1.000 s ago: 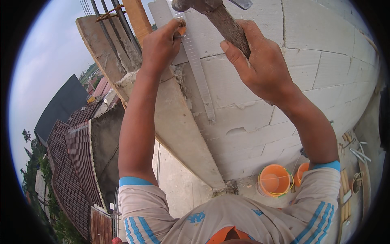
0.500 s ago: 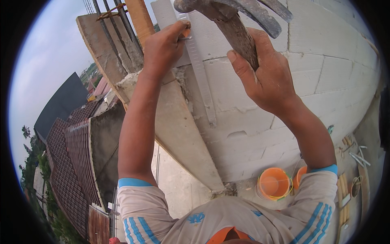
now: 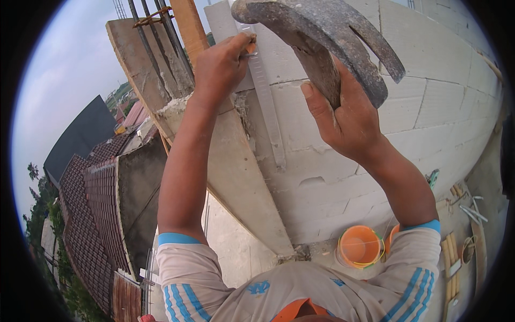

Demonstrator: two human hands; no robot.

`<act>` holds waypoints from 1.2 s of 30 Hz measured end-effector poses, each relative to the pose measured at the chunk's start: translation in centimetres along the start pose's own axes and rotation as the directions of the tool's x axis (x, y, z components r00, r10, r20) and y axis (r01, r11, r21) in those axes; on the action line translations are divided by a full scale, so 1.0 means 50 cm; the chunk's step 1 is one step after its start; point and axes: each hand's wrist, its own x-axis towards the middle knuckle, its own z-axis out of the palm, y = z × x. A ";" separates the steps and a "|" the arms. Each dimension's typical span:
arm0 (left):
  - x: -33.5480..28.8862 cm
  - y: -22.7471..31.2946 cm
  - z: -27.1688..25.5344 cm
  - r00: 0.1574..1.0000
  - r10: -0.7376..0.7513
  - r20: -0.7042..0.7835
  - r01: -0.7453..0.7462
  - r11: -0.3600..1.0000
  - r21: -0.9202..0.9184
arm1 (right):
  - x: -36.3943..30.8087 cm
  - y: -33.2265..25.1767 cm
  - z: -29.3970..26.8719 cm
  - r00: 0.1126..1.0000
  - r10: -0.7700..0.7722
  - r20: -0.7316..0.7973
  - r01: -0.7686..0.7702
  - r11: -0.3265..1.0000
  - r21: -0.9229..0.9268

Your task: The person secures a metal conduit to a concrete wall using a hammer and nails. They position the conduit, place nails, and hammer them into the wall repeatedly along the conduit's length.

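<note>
My right hand (image 3: pixel 351 115) is wrapped round the worn wooden handle of a claw hammer (image 3: pixel 327 32). Its grey steel head is raised in front of the white block wall (image 3: pixel 332 129), the claw pointing right. Further left, my left hand (image 3: pixel 222 67) is closed in a pinch beside a pale notched strip (image 3: pixel 266 102) running down the wall. Between its finger and thumb shows a small metal piece (image 3: pixel 249 54) with something orange by it; most of it is hidden by the fingers. The hammer head is apart from my left hand.
A board-formed concrete column (image 3: pixel 241 177) with upright steel bars (image 3: pixel 155 37) and a timber post (image 3: pixel 189 24) stands left. Orange buckets (image 3: pixel 360 246) sit on the floor below, with wood lengths (image 3: pixel 450 263) at right. Beyond the drop at left are tiled roofs (image 3: pixel 86 214).
The hammer head has swung down and to the right, tilting more, with my right hand slightly lower. My left hand stays at the strip; the whole view has shifted slightly.
</note>
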 end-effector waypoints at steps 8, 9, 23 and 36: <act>0.002 0.000 -0.001 1.000 -0.022 0.012 0.023 0.998 -0.059 | 0.013 -0.008 -0.008 0.955 0.268 0.126 -0.278 0.958 0.073; 0.001 -0.001 0.001 0.999 -0.035 0.016 0.036 0.998 -0.052 | 0.010 -0.002 -0.004 0.945 0.287 0.154 -0.297 0.954 0.047; 0.032 0.034 -0.018 0.970 -0.240 -0.027 0.239 0.970 -0.041 | -0.003 0.002 -0.061 0.838 0.506 0.202 -0.526 0.849 0.055; 0.148 -0.019 -0.124 0.857 -0.471 0.207 0.507 0.843 -0.181 | -0.015 -0.004 -0.060 0.845 0.492 0.208 -0.518 0.850 0.095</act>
